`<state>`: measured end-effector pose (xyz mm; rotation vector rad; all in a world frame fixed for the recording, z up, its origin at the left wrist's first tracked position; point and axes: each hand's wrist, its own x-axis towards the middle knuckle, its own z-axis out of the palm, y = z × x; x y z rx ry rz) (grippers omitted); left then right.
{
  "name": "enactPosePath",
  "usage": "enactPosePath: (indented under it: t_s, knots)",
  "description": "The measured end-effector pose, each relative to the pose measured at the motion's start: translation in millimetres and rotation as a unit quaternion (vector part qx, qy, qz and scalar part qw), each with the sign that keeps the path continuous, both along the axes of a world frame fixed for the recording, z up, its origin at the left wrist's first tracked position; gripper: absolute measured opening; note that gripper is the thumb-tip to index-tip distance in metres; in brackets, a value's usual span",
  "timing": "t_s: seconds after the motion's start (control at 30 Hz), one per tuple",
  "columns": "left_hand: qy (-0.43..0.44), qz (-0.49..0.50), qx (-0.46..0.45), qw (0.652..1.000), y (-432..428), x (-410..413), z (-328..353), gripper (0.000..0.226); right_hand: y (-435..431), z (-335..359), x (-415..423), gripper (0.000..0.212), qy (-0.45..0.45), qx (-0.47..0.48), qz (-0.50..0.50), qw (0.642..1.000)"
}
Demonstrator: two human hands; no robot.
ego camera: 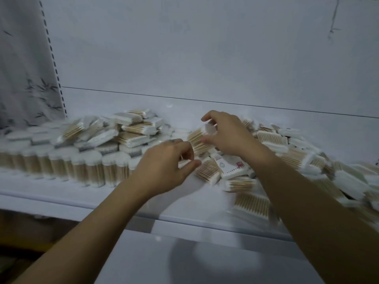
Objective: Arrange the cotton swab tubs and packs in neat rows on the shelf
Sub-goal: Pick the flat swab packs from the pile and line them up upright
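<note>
- Two hands were at work over the gap in the middle of the shelf (180,115), where bare white board showed between the heaps.
- My right hand (227,134) had a pack (202,137) pinched between thumb and fingers, closed on its white end, the wooden sticks fanning down to the left. It was lifted just clear of the loose pile (287,152) on the right.
- My left hand (170,158) was curled, thumb and forefinger nearly meeting close by the pack's lower end. Blur hid whether it gripped that end or another pack, so I cannot tell what it held.
- Tubs (61,162) stood upright in a row along the front edge on the left, touching one another, and that row looked done as far as the gap.
- Behind them lay a rough stack (135,130) of packs, tilted every way, so I judged the task well short of half finished.
- To do this step well, I thought I should square the pack with both hands first, ends level, then set it flat with its long side parallel to the shelf front, touching its neighbour.
- One risk I saw: the wrapping looked slick, so a light pinch at one end could let it swing or slip.
- Another was my right forearm, which lay over the loose pile and could drag packs off the front edge.
</note>
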<state>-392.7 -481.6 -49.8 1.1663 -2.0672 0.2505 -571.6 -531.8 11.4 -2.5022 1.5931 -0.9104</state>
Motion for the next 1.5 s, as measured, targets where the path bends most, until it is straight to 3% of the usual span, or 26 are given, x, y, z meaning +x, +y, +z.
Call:
enactPosePath:
  t_s: [0.17, 0.33, 0.5, 0.63, 0.7, 0.8, 0.87, 1.03, 1.13, 1.2, 1.4, 1.5]
  knots:
    - [-0.032, 0.043, -0.007, 0.999, -9.2, 47.5, 20.1, 0.02, -19.7, -6.0, 33.6, 0.041, 0.084, 0.018, 0.004, 0.996]
    - [-0.099, 0.083, 0.087, 0.988, -27.4, 73.6, 28.9, 0.034, -34.0, -26.2, 61.0, 0.043, 0.126, 0.052, 0.001, 0.991]
    - [-0.137, 0.077, 0.175, 0.972, -38.5, 75.4, 29.8, 0.039, -43.7, -40.9, 77.1, 0.028, 0.13, 0.042, -0.014, 0.991]
    - [-0.141, 0.06, 0.175, 0.973, -45.5, 76.4, 31.2, 0.04, -39.2, -36.4, 82.0, 0.04, 0.161, 0.055, -0.016, 0.985]
    - [-0.14, 0.048, 0.168, 0.975, -47.6, 76.9, 32.1, 0.04, -30.9, -28.9, 73.5, 0.048, 0.119, 0.052, -0.019, 0.991]
    - [-0.149, 0.024, 0.152, 0.977, -51.4, 75.5, 36.4, 0.042, -21.8, -10.1, 47.8, 0.039, 0.056, 0.004, -0.07, 0.996]
    - [-0.16, 0.004, 0.142, 0.977, -56.3, 71.0, 39.2, 0.043, -18.0, 1.9, 31.3, 0.036, 0.09, 0.03, -0.104, 0.99]
    - [-0.27, -0.016, 0.166, 0.948, -69.8, 46.8, 40.4, 0.046, -5.1, -13.3, 25.2, 0.052, 0.3, 0.098, -0.106, 0.943]
    - [-0.278, -0.01, 0.186, 0.942, -76.0, 38.9, 38.2, 0.042, -4.2, -35.3, 30.4, 0.062, 0.395, 0.116, -0.109, 0.905]
    - [-0.274, -0.013, 0.197, 0.941, -78.5, 36.1, 39.0, 0.04, -4.5, -46.1, 31.7, 0.057, 0.435, 0.124, -0.105, 0.886]
    - [-0.292, -0.017, 0.232, 0.928, -80.7, 28.4, 57.7, 0.038, -8.7, -47.7, 20.0, 0.042, 0.44, 0.078, -0.098, 0.889]
    - [-0.31, 0.002, 0.247, 0.918, -80.0, 24.0, 62.0, 0.043, -8.1, -49.5, 14.8, 0.055, 0.419, 0.094, -0.077, 0.9]
